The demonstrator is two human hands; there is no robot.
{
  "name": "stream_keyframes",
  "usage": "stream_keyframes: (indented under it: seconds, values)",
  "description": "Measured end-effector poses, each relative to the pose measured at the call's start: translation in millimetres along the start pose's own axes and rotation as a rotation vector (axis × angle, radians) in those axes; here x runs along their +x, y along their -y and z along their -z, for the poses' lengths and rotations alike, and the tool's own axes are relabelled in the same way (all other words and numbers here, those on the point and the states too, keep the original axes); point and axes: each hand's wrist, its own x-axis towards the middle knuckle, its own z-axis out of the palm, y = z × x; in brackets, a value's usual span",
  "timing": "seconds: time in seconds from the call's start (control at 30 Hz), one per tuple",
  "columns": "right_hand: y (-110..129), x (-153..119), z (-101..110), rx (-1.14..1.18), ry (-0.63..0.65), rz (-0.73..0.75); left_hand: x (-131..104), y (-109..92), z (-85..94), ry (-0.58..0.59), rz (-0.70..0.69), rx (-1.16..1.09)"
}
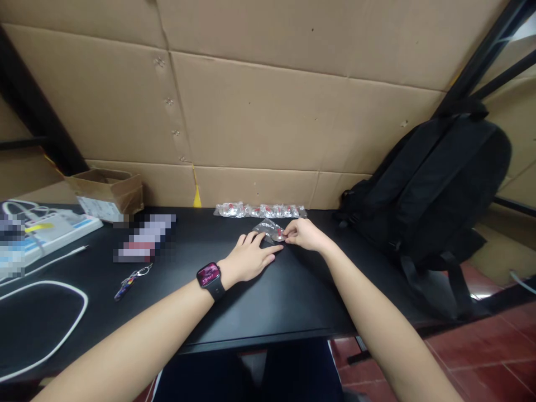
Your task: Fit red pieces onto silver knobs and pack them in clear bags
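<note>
A clear plastic bag (268, 228) with a small red and silvery item in it lies on the black table in front of me. My left hand (249, 258), below a smartwatch (209, 274), rests on the table with its fingers spread, the fingertips at the bag's near left edge. From the right, my right hand (305, 234) pinches the right end of the same bag between thumb and fingers. Just behind, a row of similar clear packets (259, 210) with red and silvery contents lies along the cardboard wall.
An open cardboard box (109, 192), a white power strip (62, 237), a white cable (84, 312) and a keychain (128, 283) are on the left, near a blurred-out flat item (146, 237). A black backpack (435, 184) stands at the right. The table's front edge (268, 339) is near me.
</note>
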Motion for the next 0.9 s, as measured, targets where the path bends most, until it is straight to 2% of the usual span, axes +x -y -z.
stream_keyframes:
  seconds: [0.1, 0.27, 0.43, 0.5, 0.63, 0.7, 0.9]
  values:
    - [1.3, 3.9, -8.2, 0.042, -0.052, -0.001, 0.0, 1.4, -1.5, 0.002, 0.002, 0.001]
    - [1.0, 13.3, -22.7, -0.073, -0.163, 0.116, 0.5, 3.5, -5.1, -0.024, 0.018, -0.029]
    - [-1.5, 20.7, -34.7, -0.189, -0.241, 0.064, 0.1, 4.1, -5.4, -0.035, 0.017, -0.039]
    - [-2.1, 21.6, -35.5, -0.250, -0.250, 0.040, -0.4, 4.7, -4.4, -0.036, 0.015, -0.042]
    - [-3.2, 18.7, -29.4, -0.241, -0.115, 0.096, -1.5, 7.7, -2.5, -0.057, 0.020, -0.067]
    - [-3.1, 16.3, -25.8, -0.246, -0.097, 0.121, -2.1, 9.2, -2.0, -0.050, 0.015, -0.078]
    - [2.0, 13.0, -28.8, -0.370, -0.260, 0.048, -3.4, 8.2, 0.3, -0.033, 0.000, -0.092]
